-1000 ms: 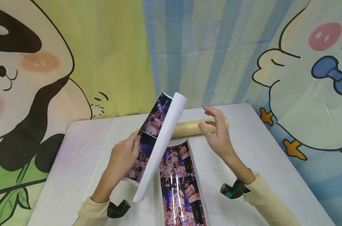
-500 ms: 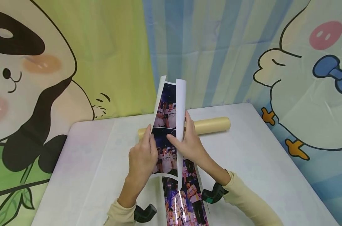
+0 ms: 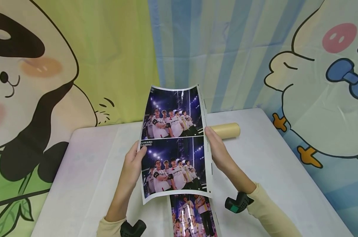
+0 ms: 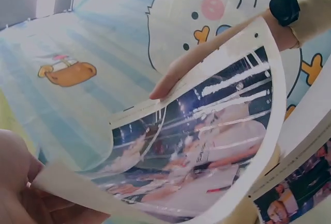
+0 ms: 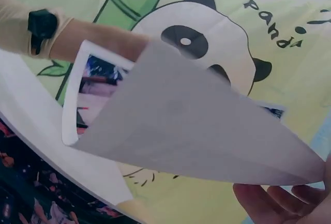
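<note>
A glossy photo sheet [image 3: 174,164], printed with two group pictures one above the other, is held up over the table in the head view. My left hand [image 3: 132,164] pinches its left edge, thumb on the printed face. At the right edge my right hand [image 3: 218,149] grips the sheet, its fingers [image 5: 264,200] showing by the plain white back in the right wrist view. The sheet bows between both hands. Beneath it a second photo sheet [image 3: 194,217] lies on the table, its upper part hidden.
A tan cylindrical roll [image 3: 228,130] lies across the white table [image 3: 255,164] behind the held sheet, which covers most of it. A curtain with cartoon animals [image 3: 241,49] hangs behind the table.
The held sheet was rolled over along its right side. My right hand came in from the right, took that side and drew it rightward, so both pictures now show at full width.
</note>
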{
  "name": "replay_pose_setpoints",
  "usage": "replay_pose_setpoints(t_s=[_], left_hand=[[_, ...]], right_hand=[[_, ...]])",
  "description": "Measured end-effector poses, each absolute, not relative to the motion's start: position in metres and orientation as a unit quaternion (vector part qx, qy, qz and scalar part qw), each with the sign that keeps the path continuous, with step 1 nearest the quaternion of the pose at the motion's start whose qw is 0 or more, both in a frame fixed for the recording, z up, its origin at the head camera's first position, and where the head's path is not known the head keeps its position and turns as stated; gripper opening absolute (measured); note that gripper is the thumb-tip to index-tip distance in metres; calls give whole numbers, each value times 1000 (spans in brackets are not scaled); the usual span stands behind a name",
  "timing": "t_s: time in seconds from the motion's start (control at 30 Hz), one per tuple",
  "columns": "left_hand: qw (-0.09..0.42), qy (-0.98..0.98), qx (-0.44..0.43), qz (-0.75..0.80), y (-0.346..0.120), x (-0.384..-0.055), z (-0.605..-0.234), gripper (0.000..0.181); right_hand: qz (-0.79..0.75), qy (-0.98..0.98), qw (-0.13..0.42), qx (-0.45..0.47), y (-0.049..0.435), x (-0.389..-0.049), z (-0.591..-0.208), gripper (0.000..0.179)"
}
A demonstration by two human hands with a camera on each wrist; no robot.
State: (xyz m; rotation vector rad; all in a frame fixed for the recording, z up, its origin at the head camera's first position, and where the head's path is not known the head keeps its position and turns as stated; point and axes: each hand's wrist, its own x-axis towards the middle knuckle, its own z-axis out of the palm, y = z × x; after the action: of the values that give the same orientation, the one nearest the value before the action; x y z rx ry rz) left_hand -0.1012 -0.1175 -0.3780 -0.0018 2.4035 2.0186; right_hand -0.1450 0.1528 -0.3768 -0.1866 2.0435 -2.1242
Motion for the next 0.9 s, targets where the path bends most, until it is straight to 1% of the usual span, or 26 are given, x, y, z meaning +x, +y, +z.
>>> replay_pose_setpoints(t_s=[0.07, 0.2, 0.3, 0.4, 0.43, 0.5, 0.63, 0.73, 0.9], left_hand=[[18, 742, -15, 671, -119, -100, -380, 40], [18, 714, -39, 699, -119, -102, -387, 41], [25, 710, -51, 702, -119, -102, -394, 50], [51, 698, -69, 711, -120, -100, -401, 65], [62, 686, -72, 721, -120, -98, -403, 67], [83, 660, -77, 743, -119, -95, -407, 66], [115, 616, -72, 776, -114, -85, -415, 60], [121, 611, -70, 779, -110, -77, -420, 60], [120, 608, -69, 782, -105, -62, -426, 62]], right_hand=[[-738, 665, 109, -42, 154, -144, -377, 61], [-772, 623, 130, -13, 157, -142, -380, 63], [-780, 609, 142, 4, 160, -141, -384, 68], [-782, 605, 147, 22, 162, -138, -389, 70], [-783, 604, 147, 27, 163, -137, -390, 70], [-784, 602, 148, 31, 165, -133, -393, 68], [-793, 582, 176, 39, 168, -123, -396, 63], [-798, 563, 209, 50, 172, -115, -399, 62], [-799, 548, 237, 68, 178, -101, -406, 61]])
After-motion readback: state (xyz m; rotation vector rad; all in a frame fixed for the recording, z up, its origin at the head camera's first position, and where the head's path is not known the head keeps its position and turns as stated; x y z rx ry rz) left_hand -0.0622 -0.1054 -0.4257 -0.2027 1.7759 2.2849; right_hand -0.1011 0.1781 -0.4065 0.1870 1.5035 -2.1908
